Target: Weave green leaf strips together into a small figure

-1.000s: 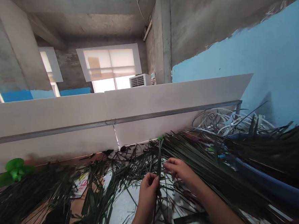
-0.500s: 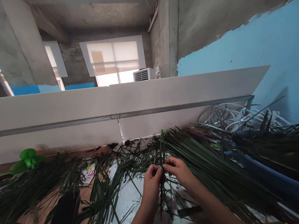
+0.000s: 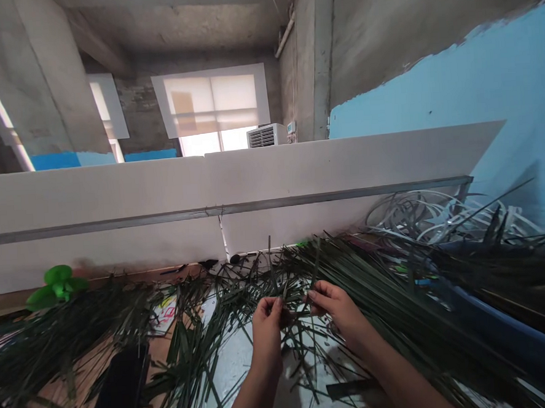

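Fingers (image 3: 270,307) pinching palm strips (image 3: 293,326), blue container (image 3: 505,320) at right (leaves over it)

Forearms (image 3: 250,402) cut off below, leaf strips (image 3: 446,322) cut off rightward

Surface: wooden tabletop (image 3: 58,395) | on it: white sheet (image 3: 234,372) | dark green palm-leaf strips (image 3: 193,350), heaped thickest rightward | black oblong object (image 3: 118,392) | printed paper (image 3: 164,312) | bright green leaf-shaped piece (image 3: 58,286)
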Demonstrator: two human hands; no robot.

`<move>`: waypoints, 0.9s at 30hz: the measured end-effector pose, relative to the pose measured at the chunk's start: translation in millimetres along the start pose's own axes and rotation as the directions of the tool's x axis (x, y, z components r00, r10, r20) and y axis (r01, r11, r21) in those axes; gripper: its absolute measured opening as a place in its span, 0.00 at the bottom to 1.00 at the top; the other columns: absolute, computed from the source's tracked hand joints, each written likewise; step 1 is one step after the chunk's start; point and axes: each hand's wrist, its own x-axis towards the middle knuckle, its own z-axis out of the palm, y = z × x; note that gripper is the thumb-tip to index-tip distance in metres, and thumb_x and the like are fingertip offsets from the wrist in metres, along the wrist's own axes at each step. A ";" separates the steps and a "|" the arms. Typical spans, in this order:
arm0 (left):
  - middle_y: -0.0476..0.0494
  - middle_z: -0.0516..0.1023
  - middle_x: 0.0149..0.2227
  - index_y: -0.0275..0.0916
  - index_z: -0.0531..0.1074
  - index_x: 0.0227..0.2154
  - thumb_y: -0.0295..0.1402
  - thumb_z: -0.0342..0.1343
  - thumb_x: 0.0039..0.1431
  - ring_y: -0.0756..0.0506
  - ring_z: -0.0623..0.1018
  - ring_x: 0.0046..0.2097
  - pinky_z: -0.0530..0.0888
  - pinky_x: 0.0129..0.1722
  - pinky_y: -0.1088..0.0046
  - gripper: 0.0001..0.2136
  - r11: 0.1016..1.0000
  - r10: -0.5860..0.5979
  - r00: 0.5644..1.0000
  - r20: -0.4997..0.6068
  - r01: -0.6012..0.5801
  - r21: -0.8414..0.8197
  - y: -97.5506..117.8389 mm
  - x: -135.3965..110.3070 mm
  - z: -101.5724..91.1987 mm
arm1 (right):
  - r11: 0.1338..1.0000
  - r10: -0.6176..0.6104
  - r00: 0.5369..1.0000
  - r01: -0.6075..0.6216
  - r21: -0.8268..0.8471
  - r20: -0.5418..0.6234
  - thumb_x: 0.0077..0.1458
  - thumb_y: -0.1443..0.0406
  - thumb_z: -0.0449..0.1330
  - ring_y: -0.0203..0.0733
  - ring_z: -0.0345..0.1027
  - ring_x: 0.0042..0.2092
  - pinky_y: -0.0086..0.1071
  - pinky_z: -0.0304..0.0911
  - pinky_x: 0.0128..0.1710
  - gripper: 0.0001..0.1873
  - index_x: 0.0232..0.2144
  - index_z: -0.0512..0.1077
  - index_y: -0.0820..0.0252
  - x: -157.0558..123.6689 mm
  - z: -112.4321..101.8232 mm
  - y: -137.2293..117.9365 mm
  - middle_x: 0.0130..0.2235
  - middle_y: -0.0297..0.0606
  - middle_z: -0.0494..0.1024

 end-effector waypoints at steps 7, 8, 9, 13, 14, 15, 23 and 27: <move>0.55 0.73 0.21 0.38 0.70 0.26 0.44 0.72 0.38 0.49 0.76 0.24 0.73 0.29 0.72 0.20 0.997 0.044 0.992 -0.115 -0.050 -0.053 10.2 18.9 -18.3 | 0.976 0.017 0.999 -0.007 0.217 -0.047 0.37 0.53 0.76 0.32 0.67 0.24 0.25 0.61 0.24 0.22 0.26 0.70 0.58 -0.6 -7.9 -16.2 0.27 0.32 0.78; 0.55 0.73 0.21 0.38 0.69 0.26 0.44 0.72 0.37 0.48 0.77 0.25 0.74 0.29 0.72 0.21 0.997 0.050 0.990 -0.131 -0.058 -0.059 12.4 22.1 -21.9 | 0.972 0.013 0.998 0.001 0.237 -0.061 0.36 0.54 0.76 0.32 0.66 0.24 0.24 0.61 0.24 0.23 0.26 0.70 0.58 0.5 -11.9 -18.6 0.26 0.31 0.78; 0.55 0.73 0.21 0.38 0.69 0.27 0.44 0.72 0.36 0.48 0.77 0.25 0.74 0.28 0.72 0.21 0.996 0.055 0.988 -0.147 -0.065 -0.064 14.5 25.5 -25.7 | 0.968 0.007 0.997 0.012 0.252 -0.074 0.35 0.55 0.77 0.31 0.66 0.24 0.23 0.61 0.24 0.23 0.26 0.70 0.58 1.9 -16.7 -21.2 0.26 0.30 0.77; 0.55 0.74 0.22 0.39 0.68 0.29 0.40 0.72 0.36 0.48 0.78 0.24 0.74 0.28 0.72 0.20 0.991 0.072 0.975 -0.210 -0.093 -0.091 22.5 39.4 -41.3 | 0.956 -0.036 0.991 0.073 0.285 -0.131 0.33 0.56 0.78 0.29 0.64 0.24 0.20 0.60 0.23 0.24 0.27 0.70 0.57 7.9 -38.0 -33.0 0.25 0.28 0.77; 0.56 0.73 0.22 0.40 0.68 0.29 0.38 0.71 0.37 0.48 0.78 0.24 0.74 0.28 0.73 0.20 0.990 0.073 0.972 -0.225 -0.097 -0.100 24.4 42.4 -44.6 | 0.954 -0.045 0.989 0.085 0.287 -0.142 0.33 0.56 0.78 0.29 0.63 0.23 0.20 0.60 0.22 0.24 0.27 0.70 0.57 8.9 -42.0 -35.9 0.25 0.27 0.77; 0.56 0.73 0.22 0.40 0.67 0.30 0.36 0.70 0.38 0.48 0.78 0.24 0.74 0.29 0.73 0.19 0.989 0.071 0.969 -0.238 -0.099 -0.109 26.2 44.7 -47.3 | 0.954 -0.052 0.988 0.093 0.287 -0.149 0.33 0.56 0.78 0.28 0.63 0.23 0.20 0.59 0.22 0.24 0.27 0.70 0.57 9.4 -44.8 -38.5 0.24 0.27 0.77; 0.54 0.72 0.24 0.41 0.66 0.26 0.28 0.61 0.38 0.53 0.71 0.21 0.68 0.24 0.77 0.11 0.988 -0.036 0.999 -0.035 0.030 -0.151 30.8 28.9 -30.0 | 0.981 0.050 0.997 -0.059 0.185 0.053 0.42 0.59 0.75 0.28 0.60 0.20 0.23 0.53 0.21 0.17 0.28 0.73 0.61 -0.8 -17.0 -30.1 0.25 0.34 0.79; 0.57 0.64 0.19 0.36 0.72 0.26 0.28 0.62 0.38 0.58 0.54 0.16 0.50 0.17 0.79 0.08 0.986 -0.127 0.987 0.101 0.137 -0.095 28.2 11.8 -12.5 | 0.985 0.106 0.980 -0.127 0.117 0.169 0.43 0.58 0.73 0.30 0.60 0.21 0.24 0.52 0.21 0.17 0.31 0.74 0.61 -5.2 0.3 -11.7 0.25 0.34 0.80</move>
